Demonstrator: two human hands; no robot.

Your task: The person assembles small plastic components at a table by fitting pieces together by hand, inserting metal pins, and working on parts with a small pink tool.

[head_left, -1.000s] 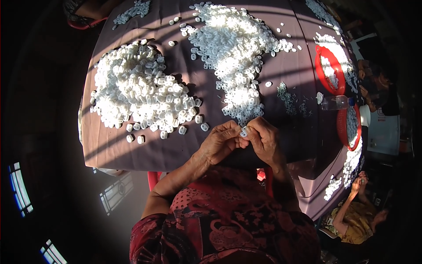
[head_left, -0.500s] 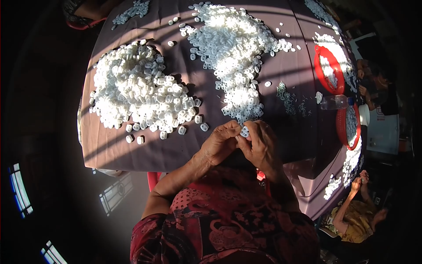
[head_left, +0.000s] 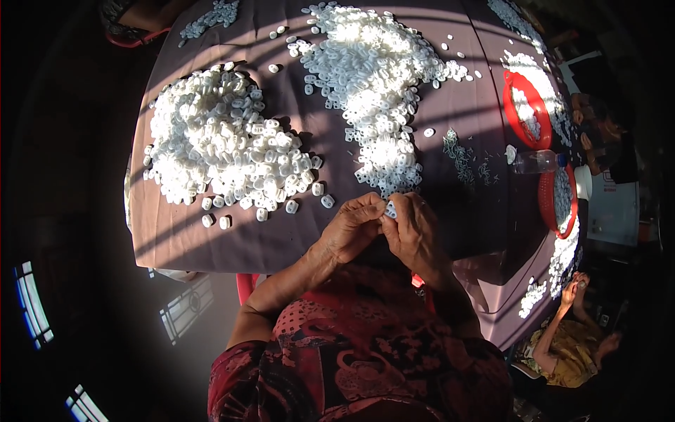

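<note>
Both hands pinch one small white plastic piece above the tabletop's near edge.

The left hand (head_left: 354, 228) and right hand (head_left: 413, 232) meet fingertip to fingertip, closed on the white piece (head_left: 391, 209) between them; its axis is unclear. White heaps (head_left: 225, 148) lie beyond on the purple tabletop (head_left: 211, 243).

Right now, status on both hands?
Left hand and right hand together, pinching small white piece. White piles ahead on table. Nothing blocking.

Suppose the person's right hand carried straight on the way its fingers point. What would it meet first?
The right hand points up and left, so it would first meet the small white piece pinched against the left hand; depth is uncertain.
</note>
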